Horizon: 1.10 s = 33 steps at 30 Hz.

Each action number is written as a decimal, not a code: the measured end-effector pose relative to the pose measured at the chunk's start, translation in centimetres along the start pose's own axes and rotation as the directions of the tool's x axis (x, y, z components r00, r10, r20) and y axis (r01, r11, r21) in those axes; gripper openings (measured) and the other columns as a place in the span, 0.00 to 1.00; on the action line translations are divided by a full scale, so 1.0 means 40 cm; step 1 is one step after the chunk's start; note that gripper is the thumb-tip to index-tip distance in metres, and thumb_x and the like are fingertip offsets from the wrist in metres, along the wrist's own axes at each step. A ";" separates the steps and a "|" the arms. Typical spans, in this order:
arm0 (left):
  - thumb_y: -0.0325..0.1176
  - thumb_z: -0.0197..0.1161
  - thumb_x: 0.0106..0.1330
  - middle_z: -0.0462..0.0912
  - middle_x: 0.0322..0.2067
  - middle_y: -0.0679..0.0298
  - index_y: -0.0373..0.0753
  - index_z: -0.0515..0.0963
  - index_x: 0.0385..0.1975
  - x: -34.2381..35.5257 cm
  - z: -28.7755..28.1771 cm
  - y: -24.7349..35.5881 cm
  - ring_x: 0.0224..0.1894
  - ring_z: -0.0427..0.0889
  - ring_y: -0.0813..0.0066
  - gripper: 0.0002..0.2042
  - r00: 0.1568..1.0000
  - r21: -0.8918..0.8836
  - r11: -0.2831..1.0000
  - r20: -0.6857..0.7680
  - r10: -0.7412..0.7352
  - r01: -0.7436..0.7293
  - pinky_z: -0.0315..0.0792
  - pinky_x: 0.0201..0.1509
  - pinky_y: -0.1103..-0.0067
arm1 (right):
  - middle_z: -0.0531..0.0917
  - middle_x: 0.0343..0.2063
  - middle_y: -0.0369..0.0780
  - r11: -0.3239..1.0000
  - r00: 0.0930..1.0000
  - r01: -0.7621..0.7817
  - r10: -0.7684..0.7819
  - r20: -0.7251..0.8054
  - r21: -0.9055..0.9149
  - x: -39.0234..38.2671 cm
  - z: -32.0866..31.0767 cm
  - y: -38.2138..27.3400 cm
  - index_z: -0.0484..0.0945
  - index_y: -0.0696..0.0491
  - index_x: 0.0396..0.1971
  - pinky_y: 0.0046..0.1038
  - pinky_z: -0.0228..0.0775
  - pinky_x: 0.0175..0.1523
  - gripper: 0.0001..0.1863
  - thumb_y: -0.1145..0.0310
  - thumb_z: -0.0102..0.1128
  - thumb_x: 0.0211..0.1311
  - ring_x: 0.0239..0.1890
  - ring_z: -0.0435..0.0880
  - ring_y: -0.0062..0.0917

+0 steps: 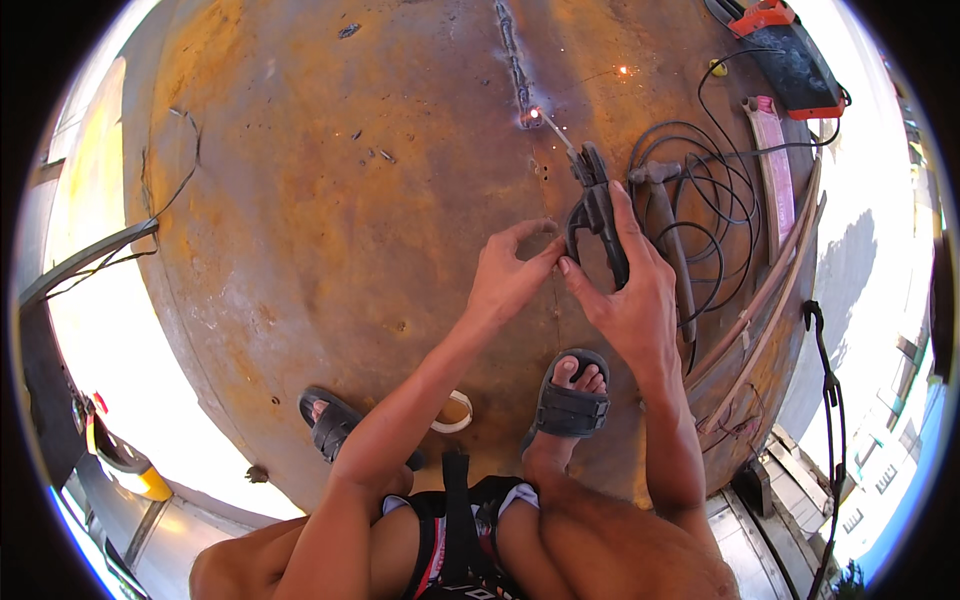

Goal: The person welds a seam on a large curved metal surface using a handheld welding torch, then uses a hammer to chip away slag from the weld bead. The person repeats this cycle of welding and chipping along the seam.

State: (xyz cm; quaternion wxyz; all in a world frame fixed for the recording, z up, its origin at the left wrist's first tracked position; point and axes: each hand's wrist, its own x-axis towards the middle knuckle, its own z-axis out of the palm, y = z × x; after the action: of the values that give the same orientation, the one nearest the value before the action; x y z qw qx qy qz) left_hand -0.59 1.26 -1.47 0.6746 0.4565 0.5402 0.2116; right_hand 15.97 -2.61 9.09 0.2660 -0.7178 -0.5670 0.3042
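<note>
My right hand (pixel 640 290) is wrapped round a black welding electrode holder (pixel 597 205), its index finger stretched along the side. A thin electrode (pixel 556 130) runs from the holder's jaws to a bright glowing spot on a rusty steel plate (pixel 300 210). From that spot a rough weld bead (pixel 512 55) extends away along a seam. My left hand (pixel 512 272) is just left of the holder, its thumb and fingers curved with a gap between them. The thumb tip comes close to the holder's lever; whether they touch I cannot tell.
A black-and-orange welding machine (pixel 795 70) stands at the far right. Coiled black cable (pixel 715 190), a hammer (pixel 668 225) and a pink-and-white box (pixel 772 165) lie right of the holder. A ring-shaped roll (pixel 455 412) sits between my sandalled feet. Sparks (pixel 625 71) glow on the plate.
</note>
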 end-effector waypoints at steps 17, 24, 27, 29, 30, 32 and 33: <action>0.46 0.72 0.70 0.94 0.46 0.44 0.28 0.87 0.59 -0.005 0.001 0.012 0.51 0.94 0.61 0.27 0.999 -0.025 1.000 -0.054 0.002 -0.004 0.81 0.59 0.67 | 0.90 0.56 0.54 0.999 0.999 -0.037 0.038 0.039 -0.019 0.005 -0.003 -0.004 0.64 0.50 0.85 0.39 0.82 0.63 0.52 0.70 0.81 0.62 0.59 0.92 0.45; 0.46 0.72 0.70 0.94 0.48 0.44 0.29 0.87 0.59 0.007 0.002 -0.011 0.52 0.93 0.61 0.27 0.998 -0.029 0.999 -0.042 0.042 -0.043 0.81 0.60 0.67 | 0.90 0.56 0.54 0.999 0.998 -0.035 0.037 0.042 -0.039 0.006 -0.006 -0.005 0.64 0.51 0.85 0.40 0.81 0.64 0.51 0.70 0.81 0.62 0.60 0.92 0.44; 0.46 0.72 0.70 0.93 0.50 0.44 0.28 0.87 0.59 0.005 0.003 -0.001 0.53 0.93 0.60 0.27 0.999 -0.018 1.000 -0.041 0.022 -0.023 0.80 0.61 0.67 | 0.90 0.57 0.54 0.998 0.998 -0.042 0.043 0.044 -0.039 0.005 -0.006 -0.002 0.64 0.51 0.84 0.40 0.81 0.64 0.51 0.70 0.81 0.62 0.60 0.92 0.44; 0.46 0.73 0.70 0.93 0.51 0.44 0.28 0.86 0.59 0.003 0.000 0.003 0.55 0.93 0.59 0.27 0.999 -0.016 1.000 -0.037 0.013 -0.013 0.80 0.62 0.67 | 0.90 0.57 0.54 0.998 0.998 -0.047 0.048 0.045 -0.028 0.005 -0.004 -0.003 0.64 0.52 0.84 0.39 0.81 0.65 0.51 0.70 0.81 0.62 0.60 0.92 0.44; 0.46 0.73 0.70 0.93 0.51 0.44 0.28 0.86 0.59 0.002 0.000 0.005 0.55 0.93 0.58 0.27 0.999 -0.008 1.000 -0.043 0.016 -0.016 0.80 0.63 0.66 | 0.90 0.57 0.54 0.998 0.998 -0.047 0.048 0.046 -0.029 0.005 -0.004 -0.003 0.64 0.52 0.84 0.40 0.81 0.65 0.51 0.70 0.81 0.62 0.60 0.92 0.44; 0.46 0.73 0.70 0.93 0.52 0.44 0.27 0.86 0.59 0.001 0.002 0.007 0.56 0.92 0.58 0.27 0.998 0.007 1.000 -0.056 0.023 -0.023 0.80 0.64 0.66 | 0.90 0.57 0.54 0.998 0.998 -0.047 0.048 0.046 -0.033 0.006 -0.005 -0.003 0.64 0.52 0.84 0.40 0.81 0.65 0.51 0.70 0.81 0.62 0.60 0.92 0.44; 0.46 0.73 0.70 0.93 0.52 0.43 0.27 0.86 0.59 0.002 0.001 0.006 0.57 0.92 0.58 0.27 0.998 0.004 1.000 -0.050 0.023 -0.023 0.80 0.64 0.66 | 0.90 0.57 0.54 0.998 0.998 -0.046 0.048 0.046 -0.034 0.006 -0.005 -0.003 0.64 0.52 0.84 0.40 0.81 0.65 0.51 0.70 0.81 0.63 0.60 0.92 0.44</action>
State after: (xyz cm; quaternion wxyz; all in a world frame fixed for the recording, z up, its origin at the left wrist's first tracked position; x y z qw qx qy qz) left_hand -0.46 1.42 -1.31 0.6574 0.4585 0.5521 0.2298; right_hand 16.08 -2.35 9.28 0.2337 -0.7279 -0.5610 0.3177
